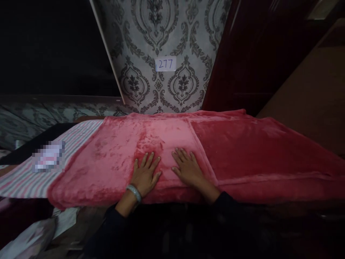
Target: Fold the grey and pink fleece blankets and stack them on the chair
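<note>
A plush pinkish-red blanket lies spread along the table, partly folded over itself, with a folded edge running just right of my hands. My left hand rests flat on the lighter part, fingers spread, a pale bangle around its wrist. Beside it, my right hand also presses flat on the lighter part, fingers apart, close to the folded edge. Neither hand grips the fabric. The darker red part of the blanket stretches away to the right.
A striped cloth shows at the left, with a blurred-out item on it. Behind stand a large black screen, a patterned wall with a paper marked 277, and a dark red door. Papers lie low at the left.
</note>
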`<state>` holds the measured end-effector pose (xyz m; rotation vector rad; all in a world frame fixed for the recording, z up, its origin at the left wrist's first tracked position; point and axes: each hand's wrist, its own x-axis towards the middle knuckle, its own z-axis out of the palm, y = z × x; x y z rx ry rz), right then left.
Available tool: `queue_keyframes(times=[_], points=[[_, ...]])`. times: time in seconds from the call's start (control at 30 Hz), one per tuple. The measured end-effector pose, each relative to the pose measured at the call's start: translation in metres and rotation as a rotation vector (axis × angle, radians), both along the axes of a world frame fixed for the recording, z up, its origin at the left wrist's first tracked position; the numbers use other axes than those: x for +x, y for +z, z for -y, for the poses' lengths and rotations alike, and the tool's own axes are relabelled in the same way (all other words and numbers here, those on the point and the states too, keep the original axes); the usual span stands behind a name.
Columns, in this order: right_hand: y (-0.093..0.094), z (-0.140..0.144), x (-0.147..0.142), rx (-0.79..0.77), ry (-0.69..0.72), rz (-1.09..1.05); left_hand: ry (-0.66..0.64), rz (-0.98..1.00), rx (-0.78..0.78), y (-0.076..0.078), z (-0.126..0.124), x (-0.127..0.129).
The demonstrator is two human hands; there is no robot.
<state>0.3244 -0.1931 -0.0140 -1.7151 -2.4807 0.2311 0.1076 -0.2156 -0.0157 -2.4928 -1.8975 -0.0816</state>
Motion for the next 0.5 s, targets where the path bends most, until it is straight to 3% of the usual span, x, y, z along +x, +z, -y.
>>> queue_keyframes(times=[0.2,0.3,0.4,0.5], points=[[-0.012,0.012,0.062,-0.005,-0.261,0.063,-0.044,0.032,0.115,-0.005,-0.003,-0.002],[-0.012,0.016,0.082,-0.055,-0.274,0.039,-0.046,0.069,0.126,-0.008,-0.002,-0.003],[-0.001,0.005,0.106,-0.091,-0.259,0.015,-0.103,0.156,0.057,-0.004,0.001,-0.018],[0.022,-0.024,0.117,0.023,-0.238,-0.032,-0.228,0.306,-0.098,0.014,-0.007,-0.043]])
